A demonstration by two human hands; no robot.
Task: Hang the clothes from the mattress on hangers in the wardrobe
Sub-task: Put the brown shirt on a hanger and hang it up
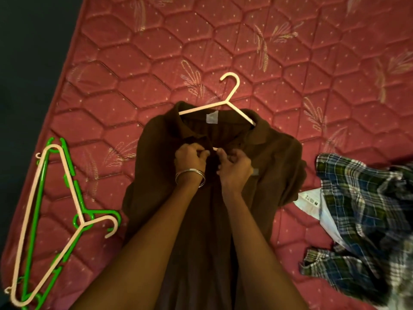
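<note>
Both hands meet at the placket of the brown polo shirt [274,157], just below its collar. The left hand [190,159], with a metal bangle [190,175] on the wrist, has its fingers curled and its thumb and fingertips pinching the fabric edge on its side of the opening. The right hand [234,166] is curled the same way and pinches the opposite edge, so the two sets of fingertips almost touch over the front of the shirt. Whether a button sits between them cannot be made out in the dim light.

The shirt lies flat and front-up on the red quilted mattress [134,63], collar pointing away from the person. A pale pink hanger [225,101] is already threaded through the neck: its hook and the upper parts of both arms show above the collar, the rest is under the cloth, and a small white label shows inside the neckline.

On the left side of the mattress, near its edge, a green hanger [33,222] lies with a second pale pink hanger [67,175] stacked on top of it. On the right, a crumpled plaid shirt [362,209] lies close beside the polo's sleeve, with a white garment [310,202] showing a printed label partly underneath it.
</note>
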